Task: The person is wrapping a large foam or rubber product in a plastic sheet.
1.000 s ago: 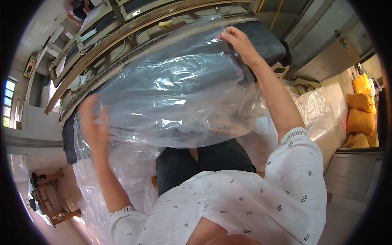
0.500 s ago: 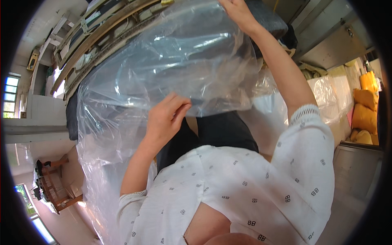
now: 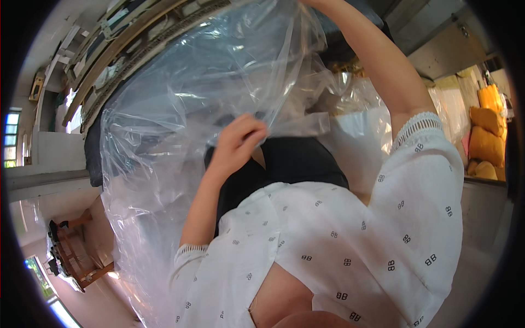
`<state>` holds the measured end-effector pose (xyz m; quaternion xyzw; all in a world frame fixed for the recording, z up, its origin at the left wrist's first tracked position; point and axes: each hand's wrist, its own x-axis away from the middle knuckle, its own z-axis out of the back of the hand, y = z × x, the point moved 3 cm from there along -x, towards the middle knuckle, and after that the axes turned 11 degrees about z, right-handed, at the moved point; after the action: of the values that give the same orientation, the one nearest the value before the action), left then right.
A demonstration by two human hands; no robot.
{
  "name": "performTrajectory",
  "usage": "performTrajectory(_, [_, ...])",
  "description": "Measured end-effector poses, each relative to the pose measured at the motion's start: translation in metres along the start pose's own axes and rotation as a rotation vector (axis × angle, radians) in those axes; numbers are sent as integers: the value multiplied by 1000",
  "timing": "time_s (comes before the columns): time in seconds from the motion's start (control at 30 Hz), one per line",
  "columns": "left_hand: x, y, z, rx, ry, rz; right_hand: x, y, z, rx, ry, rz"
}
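Left hand (image 3: 238, 139) lowered, pinching clear plastic bag (image 3: 186, 109).

Daylight is flooding in from the windows (image 3: 11, 139) at the left rim, and they are blowing out to near white. It is bouncing off the clear plastic sheet (image 3: 191, 109) I am holding up, laying bright streaks of glare along its creases and washing out whatever is lying behind it. My left hand (image 3: 238, 141) is looking slightly soft, while my white blouse (image 3: 350, 229) is staying evenly lit with only mild shading in its folds. The fisheye is bending the shelf beams (image 3: 126, 44) into arcs, and a black ring is closing off the corners.
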<state>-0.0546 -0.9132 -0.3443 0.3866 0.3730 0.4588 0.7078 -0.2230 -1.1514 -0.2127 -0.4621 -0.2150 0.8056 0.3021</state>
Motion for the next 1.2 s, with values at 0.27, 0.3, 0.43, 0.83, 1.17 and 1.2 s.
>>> performTrajectory(0.27, [222, -60, 232, 1274, 1021, 182, 46, -84, -47, -586, -630, -90])
performTrajectory(0.3, [225, -63, 232, 1084, 1255, 460, 52, -94, -52, -573, -584, 34])
performTrajectory(0.43, [165, 41, 201, -78, 1668, 71, 62, -122, -43, -344, -444, 166])
performTrajectory(0.83, [-92, 179, 117, -823, 363, -1306, 89, -145, 5, -354, -241, 172])
performTrajectory(1.17, [-95, 170, 119, 405, 177, 357, 100, -121, 21, -336, -105, 196])
performTrajectory(1.2, [-95, 168, 120, 405, 150, -404, 104, -105, 10, -126, -137, 295])
